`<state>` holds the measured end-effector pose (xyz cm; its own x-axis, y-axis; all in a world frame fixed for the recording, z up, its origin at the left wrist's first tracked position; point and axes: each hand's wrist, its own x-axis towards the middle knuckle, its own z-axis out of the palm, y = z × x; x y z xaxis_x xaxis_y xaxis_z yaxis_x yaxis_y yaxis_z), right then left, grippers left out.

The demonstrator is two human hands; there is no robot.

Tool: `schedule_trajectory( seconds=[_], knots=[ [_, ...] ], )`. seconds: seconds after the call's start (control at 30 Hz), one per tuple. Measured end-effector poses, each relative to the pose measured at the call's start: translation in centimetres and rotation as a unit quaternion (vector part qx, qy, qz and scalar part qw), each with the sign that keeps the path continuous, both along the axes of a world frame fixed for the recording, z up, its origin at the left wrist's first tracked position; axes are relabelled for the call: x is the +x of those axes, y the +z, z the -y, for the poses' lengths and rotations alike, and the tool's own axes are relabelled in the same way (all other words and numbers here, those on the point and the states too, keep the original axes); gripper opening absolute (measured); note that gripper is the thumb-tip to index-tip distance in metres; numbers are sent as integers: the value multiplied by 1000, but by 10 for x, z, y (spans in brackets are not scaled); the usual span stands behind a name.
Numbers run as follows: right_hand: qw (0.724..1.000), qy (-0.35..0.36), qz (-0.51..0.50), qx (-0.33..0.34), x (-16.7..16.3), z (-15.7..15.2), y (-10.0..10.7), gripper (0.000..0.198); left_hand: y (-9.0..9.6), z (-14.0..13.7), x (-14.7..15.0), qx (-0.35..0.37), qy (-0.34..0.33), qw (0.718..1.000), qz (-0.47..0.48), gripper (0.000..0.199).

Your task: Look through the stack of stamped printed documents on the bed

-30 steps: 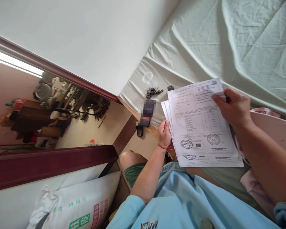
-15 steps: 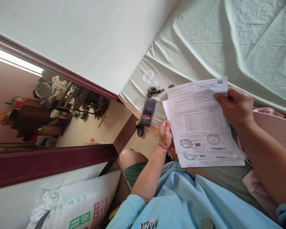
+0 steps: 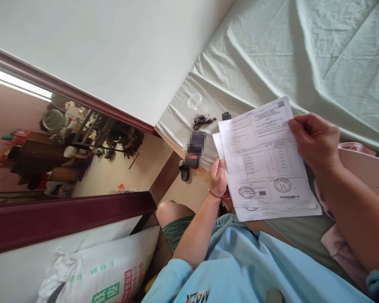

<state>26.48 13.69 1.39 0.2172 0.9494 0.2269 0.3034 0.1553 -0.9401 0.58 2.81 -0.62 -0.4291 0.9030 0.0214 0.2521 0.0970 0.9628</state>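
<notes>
So my left hand (image 3: 218, 176) is gripping the left edge of some stamped printed papers (image 3: 255, 160), and my right hand (image 3: 317, 141) has the top sheet pinched by its upper right edge. The stack sits right between my hands, above my lap, bottom corners a bit fanned out. Past the left hand there's a bunch of keys (image 3: 202, 121) on the pale sheet (image 3: 259, 71), next to a clear plastic cup (image 3: 196, 102).

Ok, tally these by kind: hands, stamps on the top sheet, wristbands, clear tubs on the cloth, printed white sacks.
Left hand and right hand: 2
Stamps on top sheet: 2
Red wristband: 1
Clear tub: 1
Printed white sack: 1
Total: 7
</notes>
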Motion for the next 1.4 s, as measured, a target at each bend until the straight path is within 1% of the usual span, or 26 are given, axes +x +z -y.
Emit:
schedule_trajectory(
  seconds=[0.1,0.17,0.27,0.37,0.5,0.63,0.8,0.87,1.03,1.23,1.4],
  knots=[
    [1000,29,3,-8,-1,2,4,20,0,0,-1,2,-6,1000,-4,59],
    [999,41,10,-6,-2,3,6,20,0,0,0,5,-9,1000,15,56],
    [999,47,10,3,-3,4,5,19,1,0,1,4,9,999,43,51],
    [998,53,17,7,-2,3,3,19,4,-1,3,3,36,998,48,48],
    [998,56,37,2,-1,2,1,21,7,-2,4,14,22,997,73,47],
    [998,56,42,-1,-1,2,1,22,4,-2,4,13,18,997,79,49],
    [998,56,38,0,-1,2,1,23,-3,-1,3,35,23,995,95,61],
    [998,58,39,-2,-1,2,0,23,-5,0,3,39,26,994,102,63],
    [997,62,37,-12,-2,2,1,23,-6,1,2,26,14,995,93,60],
    [997,60,44,-13,-3,2,1,24,-3,2,2,24,13,998,60,63],
    [997,52,53,-28,-2,1,-1,25,-1,2,1,15,-6,1000,22,62]
  ],
)
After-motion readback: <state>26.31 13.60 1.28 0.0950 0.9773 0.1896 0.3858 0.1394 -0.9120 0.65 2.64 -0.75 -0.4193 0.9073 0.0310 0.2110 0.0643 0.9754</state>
